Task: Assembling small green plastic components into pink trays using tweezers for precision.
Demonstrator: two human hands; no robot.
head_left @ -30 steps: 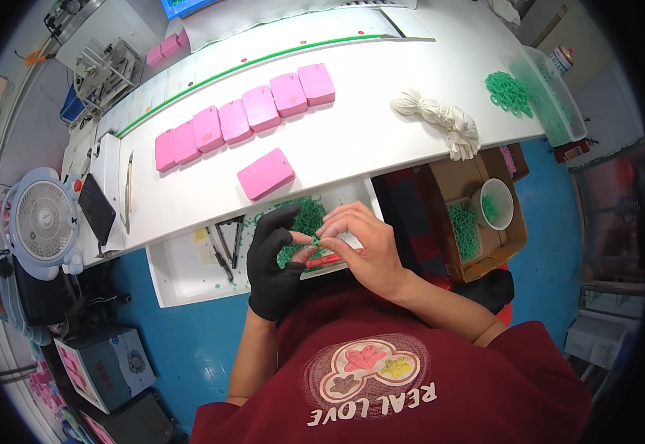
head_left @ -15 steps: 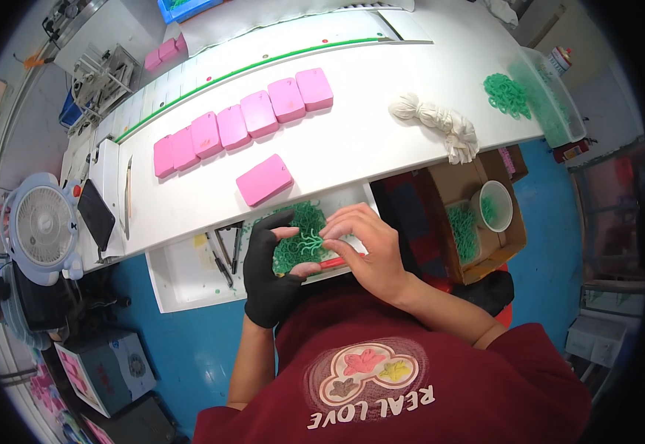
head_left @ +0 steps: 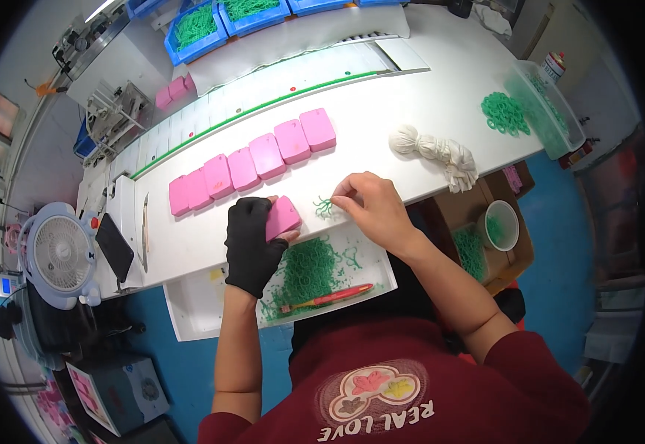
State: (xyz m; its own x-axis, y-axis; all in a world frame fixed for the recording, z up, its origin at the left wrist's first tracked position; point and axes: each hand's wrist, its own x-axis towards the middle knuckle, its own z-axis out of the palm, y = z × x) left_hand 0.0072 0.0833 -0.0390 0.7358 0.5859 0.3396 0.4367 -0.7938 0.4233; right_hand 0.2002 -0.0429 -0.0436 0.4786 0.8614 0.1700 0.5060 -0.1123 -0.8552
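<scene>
My left hand (head_left: 251,240), in a black glove with bare fingertips, grips a pink block (head_left: 284,216) at the table's front edge. Fingers lie along its far side and the thumb along its near side. To the right of the block, just over the white table, my right hand (head_left: 374,209) pinches a small branched green plastic piece (head_left: 323,206) between thumb and fingertips. Below both hands, a white drawer (head_left: 189,307) stands pulled out. It holds a heap of similar green pieces (head_left: 306,270) and a slim red and yellow tool (head_left: 333,297).
Farther back runs a row of pink blocks (head_left: 267,157). A knotted white cloth (head_left: 433,153) lies right, then green rings (head_left: 505,113) beside a clear bin (head_left: 544,107). At left are a tablet (head_left: 115,247) and a fan (head_left: 63,255). A cardboard box (head_left: 515,268) stands below right.
Both hands have moved up from above the drawer to the table. My left hand has let go of the green piece and taken hold of the pink block. The right still pinches the green piece.
</scene>
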